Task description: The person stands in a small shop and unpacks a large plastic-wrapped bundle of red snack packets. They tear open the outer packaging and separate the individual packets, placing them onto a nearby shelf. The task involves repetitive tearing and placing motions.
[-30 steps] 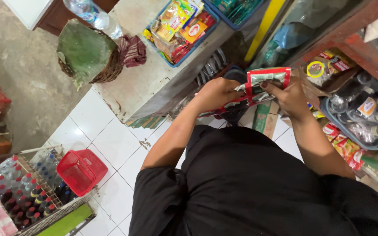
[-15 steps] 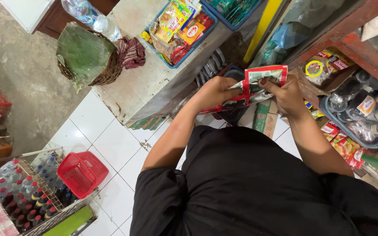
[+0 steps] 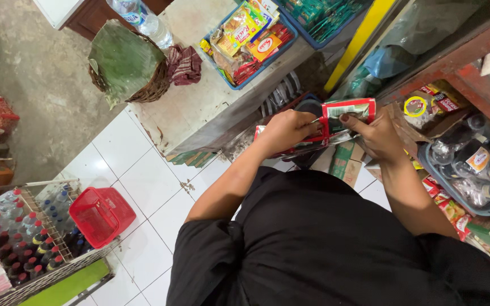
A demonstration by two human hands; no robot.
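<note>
**Both hands on the sachet strip**

Your left hand (image 3: 286, 130) is closed on the lower, crumpled run of the red-and-silver sachet strip (image 3: 344, 110); your right hand (image 3: 376, 136) pinches its top packet, thumb on the face. Since a second ago the strip sits squarer and more upright between your grips (framing shifted too). Beyond your right grip: tray of bottles (image 3: 477, 164). Judged: still working the strip, nothing released.
</note>
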